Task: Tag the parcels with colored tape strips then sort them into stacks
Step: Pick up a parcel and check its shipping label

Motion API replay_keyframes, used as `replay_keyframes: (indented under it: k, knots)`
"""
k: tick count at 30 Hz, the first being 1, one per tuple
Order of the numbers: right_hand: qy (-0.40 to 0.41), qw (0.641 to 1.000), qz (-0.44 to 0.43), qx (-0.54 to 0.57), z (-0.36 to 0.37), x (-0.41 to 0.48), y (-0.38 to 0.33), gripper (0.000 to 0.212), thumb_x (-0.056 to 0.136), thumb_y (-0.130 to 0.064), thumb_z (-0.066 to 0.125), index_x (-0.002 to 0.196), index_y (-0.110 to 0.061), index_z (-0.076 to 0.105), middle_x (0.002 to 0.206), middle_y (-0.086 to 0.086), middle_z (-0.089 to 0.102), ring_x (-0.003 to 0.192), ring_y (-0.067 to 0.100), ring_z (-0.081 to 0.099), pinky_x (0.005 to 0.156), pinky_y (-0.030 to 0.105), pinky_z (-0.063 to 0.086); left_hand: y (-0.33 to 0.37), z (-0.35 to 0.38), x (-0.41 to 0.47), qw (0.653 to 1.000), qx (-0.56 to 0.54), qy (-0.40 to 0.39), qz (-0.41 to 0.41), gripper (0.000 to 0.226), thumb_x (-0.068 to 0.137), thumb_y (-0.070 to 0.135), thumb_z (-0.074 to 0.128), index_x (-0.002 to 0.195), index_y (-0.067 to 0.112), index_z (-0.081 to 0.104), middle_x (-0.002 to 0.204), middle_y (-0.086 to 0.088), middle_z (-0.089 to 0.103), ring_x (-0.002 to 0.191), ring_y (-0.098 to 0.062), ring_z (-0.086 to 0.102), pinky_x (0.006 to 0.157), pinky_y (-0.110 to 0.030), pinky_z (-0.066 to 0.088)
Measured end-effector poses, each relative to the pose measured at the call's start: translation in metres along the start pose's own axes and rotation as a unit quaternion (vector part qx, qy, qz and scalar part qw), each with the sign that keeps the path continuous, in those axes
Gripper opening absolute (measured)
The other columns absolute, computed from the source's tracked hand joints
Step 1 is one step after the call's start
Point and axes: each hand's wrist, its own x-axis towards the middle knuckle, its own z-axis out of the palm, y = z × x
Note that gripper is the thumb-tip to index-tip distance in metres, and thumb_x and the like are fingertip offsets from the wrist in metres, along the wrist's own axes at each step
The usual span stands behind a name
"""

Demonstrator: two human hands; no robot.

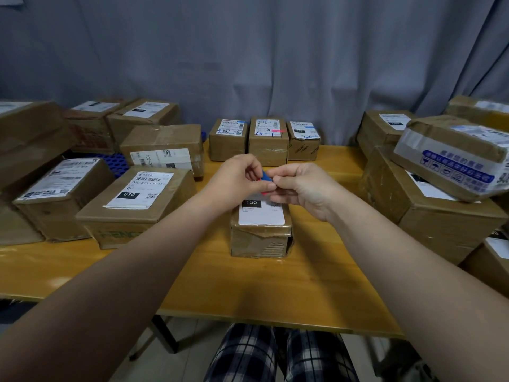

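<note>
My hands [239, 177] cover the far part of the middle parcel [261, 230] and most of the blue tape [266, 177]; I can't tell how long it is. Boxes [30, 139] at the table's [248, 288] left and right ends are cut off. Label print is too small to read.

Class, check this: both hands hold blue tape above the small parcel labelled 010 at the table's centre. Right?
Not quite. In the head view, the left hand and right hand pinch blue tape above the small parcel labelled 150, not 010.
</note>
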Motion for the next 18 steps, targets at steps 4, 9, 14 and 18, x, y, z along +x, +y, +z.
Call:
replay_keyframes:
  k: [4,9,14,18]
  knots:
    - [-0.009,1.000,0.001,-0.014,-0.0019,0.0003,-0.0021,0.020,0.093,0.001,0.055,0.111,-0.001,0.064,0.090,0.016,0.071,0.075,0.019,0.071,0.069,0.026,0.060,0.0013,0.0000,-0.0003,1.000,-0.027,-0.008,-0.012,0.023,0.076,0.023,0.077,0.089,0.011,0.062,0.081,0.002,0.060,0.069,-0.006,0.051,0.057,-0.008,0.044]
    - [0.002,1.000,0.002,-0.017,-0.0032,0.0006,-0.0005,0.017,0.094,0.000,0.054,0.107,-0.002,0.065,0.087,0.013,0.072,0.073,0.016,0.072,0.069,0.026,0.060,0.0024,-0.0005,-0.0027,0.998,-0.055,-0.008,-0.025,0.013,0.082,0.021,0.072,0.089,0.013,0.065,0.085,-0.001,0.066,0.075,-0.010,0.056,0.063,-0.013,0.048]
    - [0.012,1.000,0.003,-0.019,-0.0001,-0.0001,0.0017,0.018,0.095,-0.008,0.056,0.107,0.000,0.066,0.083,0.014,0.072,0.069,0.017,0.070,0.070,0.029,0.060,0.0037,0.0011,-0.0066,0.999,-0.039,0.005,-0.033,0.007,0.088,0.021,0.065,0.092,0.015,0.068,0.084,0.006,0.065,0.079,-0.005,0.059,0.065,-0.010,0.047]
    - [0.015,0.997,-0.049,-0.058,0.0026,-0.0015,0.0064,0.015,0.086,-0.016,0.069,0.095,-0.003,0.068,0.083,0.013,0.071,0.075,0.021,0.069,0.078,0.038,0.058,0.0060,0.0011,-0.0074,0.999,-0.036,0.013,-0.038,0.009,0.090,0.022,0.062,0.092,0.017,0.069,0.082,0.008,0.065,0.077,-0.003,0.058,0.062,-0.005,0.044]
